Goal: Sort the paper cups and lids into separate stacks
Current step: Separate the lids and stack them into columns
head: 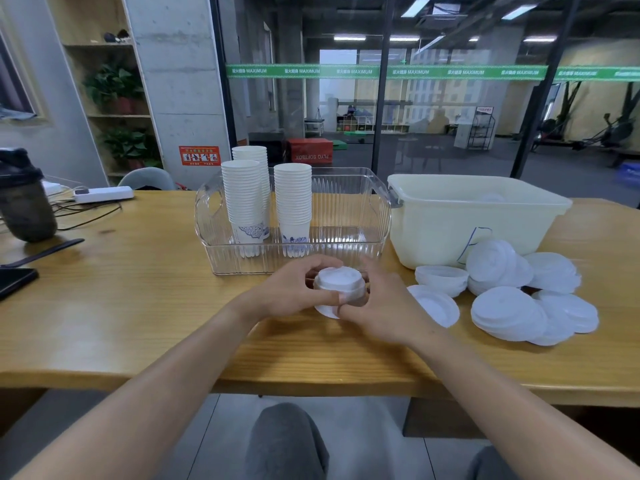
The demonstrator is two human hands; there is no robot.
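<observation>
A small stack of white plastic lids [337,280] sits between my two hands just in front of the clear bin. My left hand [294,289] grips it from the left and my right hand [384,299] from the right. Three tall stacks of white paper cups [292,202] with blue patterns stand upright in the clear ribbed bin [346,251]. A loose heap of white lids [509,310] lies on the table to the right, in front of the cream plastic tub [450,216].
On the wooden table [138,289], a dark shaker bottle [24,202] and a black phone [14,280] sit at the left, with a power strip [104,194] and cables behind. A glass wall stands behind the table.
</observation>
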